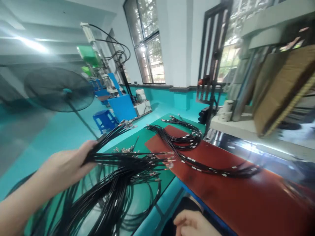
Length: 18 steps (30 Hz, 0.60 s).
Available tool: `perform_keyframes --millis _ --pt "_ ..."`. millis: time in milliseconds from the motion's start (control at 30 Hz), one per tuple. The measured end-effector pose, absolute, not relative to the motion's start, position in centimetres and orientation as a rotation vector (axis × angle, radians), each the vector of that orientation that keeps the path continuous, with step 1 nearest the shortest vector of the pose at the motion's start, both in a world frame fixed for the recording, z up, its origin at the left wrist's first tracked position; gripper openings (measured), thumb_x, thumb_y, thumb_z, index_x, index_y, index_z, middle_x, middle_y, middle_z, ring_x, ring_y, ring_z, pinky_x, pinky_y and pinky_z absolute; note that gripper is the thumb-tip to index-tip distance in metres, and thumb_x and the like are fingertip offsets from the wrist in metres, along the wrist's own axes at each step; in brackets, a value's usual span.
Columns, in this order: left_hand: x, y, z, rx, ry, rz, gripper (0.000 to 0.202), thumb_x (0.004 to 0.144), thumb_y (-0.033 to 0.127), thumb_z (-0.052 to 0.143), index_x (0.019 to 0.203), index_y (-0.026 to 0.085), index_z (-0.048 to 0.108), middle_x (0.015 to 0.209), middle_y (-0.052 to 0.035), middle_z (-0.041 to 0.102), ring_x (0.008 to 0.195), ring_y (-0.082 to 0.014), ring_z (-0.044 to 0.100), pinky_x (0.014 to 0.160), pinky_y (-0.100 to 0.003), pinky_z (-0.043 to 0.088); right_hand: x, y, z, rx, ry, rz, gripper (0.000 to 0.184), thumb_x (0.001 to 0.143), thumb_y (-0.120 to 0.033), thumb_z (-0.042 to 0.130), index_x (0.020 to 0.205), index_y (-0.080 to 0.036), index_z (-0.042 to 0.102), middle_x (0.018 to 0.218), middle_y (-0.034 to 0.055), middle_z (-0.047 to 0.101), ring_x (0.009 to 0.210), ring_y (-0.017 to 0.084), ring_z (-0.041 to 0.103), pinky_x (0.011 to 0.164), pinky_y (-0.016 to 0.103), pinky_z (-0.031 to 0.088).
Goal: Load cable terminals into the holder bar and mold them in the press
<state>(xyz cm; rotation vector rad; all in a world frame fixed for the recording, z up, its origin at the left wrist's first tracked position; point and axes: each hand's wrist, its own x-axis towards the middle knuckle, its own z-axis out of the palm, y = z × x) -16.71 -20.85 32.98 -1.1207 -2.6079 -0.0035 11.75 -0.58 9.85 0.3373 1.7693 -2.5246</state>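
My left grip (70, 164), 8 o'clock: grasping black cables (118, 158) | my right grip (192, 223), 5 o'clock: half-curled, I cannot tell if holding

From my single head-worn camera I look forward and down across the red mat (209, 190), with the left hand (70, 160) and right hand (194, 223) near the lens, the windowed wall (176, 42) farther off.

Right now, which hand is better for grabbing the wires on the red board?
Probably the right hand: it looks empty and is near the red board, while the left hand holds black wires.
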Motion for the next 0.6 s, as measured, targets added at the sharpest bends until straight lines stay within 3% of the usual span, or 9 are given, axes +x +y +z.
perform_keyframes --millis 67,133,233,300,367,467,600 --pt "-14.1 -17.0 34.5 -1.291 -2.500 0.131 0.048 0.060 0.046 0.036 0.102 0.022 0.043 0.062 0.0002 0.057 0.057 -0.0245 0.057 0.054 -0.032 0.039 11.3 -1.2 11.0 0.145 1.734 -2.653 0.059 0.063 -0.036 0.069 0.115 -0.019 0.048 0.083 0.0053 0.063 0.075 0.017 0.057 0.065 0.028 0.039" --pt "-10.8 -12.2 35.0 -1.544 -2.442 0.240 0.043 0.058 0.038 0.041 0.098 0.023 0.047 0.069 -0.0013 0.060 0.067 -0.0267 0.059 0.059 -0.035 0.042 11.3 -1.3 12.6 0.074 1.764 -2.817 0.081 0.054 -0.038 0.077 0.124 -0.026 0.038 0.099 0.0061 0.060 0.089 0.020 0.055 0.075 0.033 0.040" --pt "-5.6 -5.0 33.6 -1.996 -2.224 0.311 0.030 0.064 0.027 0.045 0.093 0.023 0.050 0.076 -0.0037 0.061 0.073 -0.0246 0.058 0.064 -0.033 0.042 12.9 -0.3 14.8 0.152 1.903 -3.091 0.091 0.043 -0.044 0.081 0.123 -0.028 0.041 0.116 0.0074 0.051 0.106 0.025 0.046 0.089 0.038 0.034" --pt "-2.9 -0.9 31.4 -2.276 -1.930 0.287 0.028 0.073 0.021 0.040 0.099 0.021 0.050 0.079 -0.0063 0.061 0.073 -0.0234 0.058 0.065 -0.034 0.042 15.2 0.6 15.7 0.278 1.930 -3.332 0.092 0.042 -0.048 0.080 0.123 -0.027 0.042 0.114 0.0080 0.052 0.106 0.026 0.045 0.089 0.040 0.033" --pt "-0.8 2.7 28.6 -2.512 -1.580 0.247 0.029 0.080 0.016 0.031 0.103 0.018 0.048 0.079 -0.0084 0.060 0.071 -0.0226 0.057 0.064 -0.035 0.043 18.1 1.3 15.9 0.495 1.821 -3.592 0.079 0.055 -0.050 0.073 0.124 -0.026 0.042 0.105 0.0081 0.057 0.096 0.025 0.050 0.083 0.040 0.036" --pt "1.8 6.9 23.6 -2.738 -1.179 0.164 0.031 0.083 0.014 0.028 0.111 0.015 0.044 0.080 -0.0101 0.058 0.071 -0.0217 0.056 0.065 -0.035 0.044 22.8 1.9 15.1 0.921 1.566 -3.883 0.045 0.077 -0.043 0.055 0.118 -0.029 0.048 0.100 0.0066 0.058 0.084 0.021 0.053 0.077 0.038 0.039" --pt "5.3 10.0 17.5 -2.864 -1.048 0.160 0.035 0.081 0.020 0.037 0.116 0.016 0.040 0.090 -0.0105 0.057 0.074 -0.0223 0.056 0.065 -0.035 0.046 27.4 2.1 13.6 1.664 1.413 -3.881 0.021 0.082 -0.033 0.049 0.100 -0.027 0.058 0.095 0.0038 0.057 0.091 0.019 0.049 0.082 0.034 0.038"
